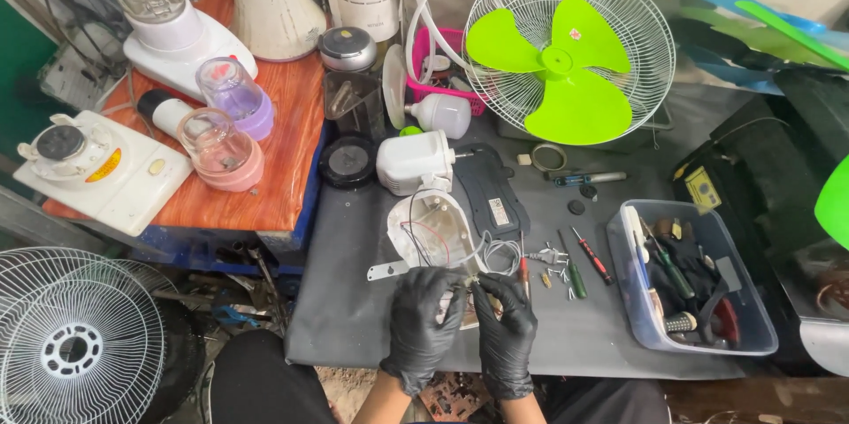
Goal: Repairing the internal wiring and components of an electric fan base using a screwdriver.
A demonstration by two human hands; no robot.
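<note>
Black gloves cover both of my hands, and I have them low on the grey mat (pixel 354 318), at its near edge. My left hand (pixel 423 322) curls its fingers around a small part (pixel 467 283); my right hand (pixel 504 327) meets it from the other side, fingertips pressed together on the same part. It is too small and too hidden for me to say what it is. Thin wires (pixel 495 254) run from it up to the white housing (pixel 433 234), which lies open on the mat just beyond my hands, with red and black leads inside it.

Taking the housing as my mark: a white motor (pixel 414 161) sits just behind it, and a dark cover plate (pixel 491 194) lies beside that, to the right. Right of the housing, near my right hand, lie a red screwdriver (pixel 591 256), a green one (pixel 573 272), and loose screws (pixel 553 265). Further right stands a clear bin (pixel 752 322) of tools. Well behind the housing, a white fan guard (pixel 654 53) stands with a green blade (pixel 566 66) in it. Left of the housing, a wooden table (pixel 287 150) carries blender bases and jars. Far down to the left, off the mat, another guard (pixel 80 336) lies flat.
</note>
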